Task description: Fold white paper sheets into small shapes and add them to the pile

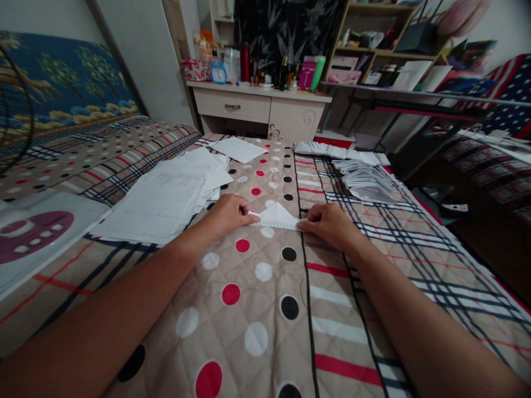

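Observation:
A small folded sheet of white paper (276, 214) lies on the patterned bedspread, its upper part rising to a point and printed lines running along its lower strip. My left hand (232, 213) pinches its left corner between thumb and fingers. At the opposite corner my right hand (327, 221) pinches it the same way. To the left of my hands is a pile of printed paper sheets (157, 199), with a few white sheets (238, 149) beyond it. Stacks of folded paper (365, 179) lie on the right, past my right hand.
The quilted bedspread (232, 342) has dots and plaid stripes. A clear bag with a purple print (37, 232) lies at the left edge. Behind the bed stands a white dresser (232, 105) with bottles and a blue clock (218, 72). Shelves (381, 52) stand at the right.

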The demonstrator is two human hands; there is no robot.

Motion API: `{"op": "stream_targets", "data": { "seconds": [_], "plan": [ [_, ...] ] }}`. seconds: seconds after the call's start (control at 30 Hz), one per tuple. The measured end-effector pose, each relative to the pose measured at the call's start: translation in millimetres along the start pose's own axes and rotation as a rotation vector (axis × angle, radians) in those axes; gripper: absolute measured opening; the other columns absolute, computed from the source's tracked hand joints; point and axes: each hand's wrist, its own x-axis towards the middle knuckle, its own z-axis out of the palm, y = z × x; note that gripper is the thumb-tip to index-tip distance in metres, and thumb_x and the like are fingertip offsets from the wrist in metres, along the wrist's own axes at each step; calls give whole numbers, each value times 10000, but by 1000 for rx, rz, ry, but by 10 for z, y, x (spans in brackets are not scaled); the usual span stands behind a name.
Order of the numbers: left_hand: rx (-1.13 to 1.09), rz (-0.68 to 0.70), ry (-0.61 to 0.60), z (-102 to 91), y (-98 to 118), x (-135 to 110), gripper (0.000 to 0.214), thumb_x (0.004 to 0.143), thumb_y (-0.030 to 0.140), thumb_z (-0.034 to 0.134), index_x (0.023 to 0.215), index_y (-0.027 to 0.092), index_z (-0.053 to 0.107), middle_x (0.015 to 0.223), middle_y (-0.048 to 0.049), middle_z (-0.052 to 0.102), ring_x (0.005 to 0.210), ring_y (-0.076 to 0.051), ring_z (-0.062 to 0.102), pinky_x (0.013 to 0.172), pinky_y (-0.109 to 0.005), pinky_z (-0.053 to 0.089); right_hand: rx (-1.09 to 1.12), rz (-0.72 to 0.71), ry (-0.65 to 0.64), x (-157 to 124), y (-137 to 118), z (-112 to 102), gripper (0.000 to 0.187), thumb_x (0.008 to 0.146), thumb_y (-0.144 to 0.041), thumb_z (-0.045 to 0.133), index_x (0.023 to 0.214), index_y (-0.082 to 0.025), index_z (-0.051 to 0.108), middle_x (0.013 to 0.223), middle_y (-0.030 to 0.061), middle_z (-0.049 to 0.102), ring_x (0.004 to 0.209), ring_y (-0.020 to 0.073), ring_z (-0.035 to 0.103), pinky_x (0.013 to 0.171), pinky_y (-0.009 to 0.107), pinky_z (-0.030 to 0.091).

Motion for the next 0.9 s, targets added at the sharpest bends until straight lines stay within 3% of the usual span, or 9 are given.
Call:
{"op": "stream_targets", "data": {
  "seconds": [0.37,0.5,0.57,0.73,0.8,0.9],
  "plan": [
    [-64,23,83,49,-75,-40,229,698,228,742,857,169,588,758,19,603,587,-102,520,555,-235,384,-18,29,32,8,38,6,177,662,-326,735,677,-169,656,600,-10,607,541,119,509,509,242,332],
    [-34,142,95,65,-82,-61,64,749,151,669,809,174,671,912,-16,597,662,-106,530,625,-257,431,5,-24,79,2,61,17,131,648,-233,739,727,-168,657,637,-7,632,568,120,531,523,231,344],
    [-17,245,107,71,-93,-70,139,769,86,612,792,188,704,929,-25,602,778,-132,563,710,-275,457,27,-46,60,-2,73,33,63,668,-196,710,710,-167,673,638,-1,642,577,125,543,539,231,361],
    [113,493,126,43,-79,-109,353,745,-41,472,816,195,726,871,-35,667,920,-177,579,828,-326,466,55,-96,57,-9,105,79,121,704,-130,655,778,-186,732,781,22,706,689,148,604,630,238,426],
    [217,496,123,19,-5,-155,362,713,-36,470,821,195,726,901,-37,690,890,-189,596,819,-354,461,17,-138,71,-28,86,78,149,715,-111,637,787,-194,738,848,29,708,749,155,615,682,244,440],
    [413,432,134,-13,179,-250,183,737,122,572,816,186,724,913,-59,701,871,-236,604,846,-433,421,-141,-223,96,-100,-30,50,227,729,-59,556,779,-198,728,917,41,694,851,172,618,744,255,437]
  ]
}}
